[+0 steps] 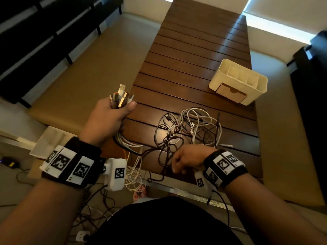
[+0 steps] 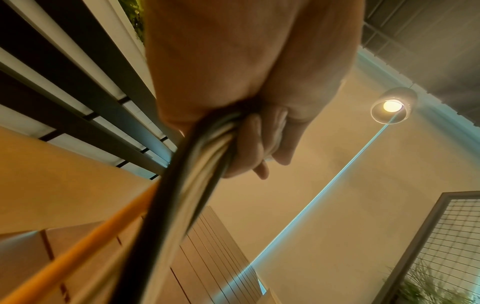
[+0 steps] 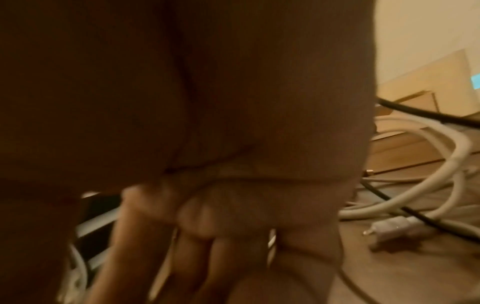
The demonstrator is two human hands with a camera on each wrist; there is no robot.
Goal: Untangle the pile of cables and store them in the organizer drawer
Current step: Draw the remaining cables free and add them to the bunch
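Head view shows my left hand [image 1: 108, 117] raised, its grip closed round a bunch of cable ends [image 1: 120, 98]. Their cords trail down into the tangled pile of cables [image 1: 187, 128] on the worktop [image 1: 194, 55]. My right hand [image 1: 187, 156] sits at the pile's near edge, fingers curled down among the strands; whether that grip pinches one I cannot tell. I judge this the untangling step. Next I should draw one cord free, then carry it to the organizer [image 1: 238, 82], its drawer [image 1: 230, 93] still closed.
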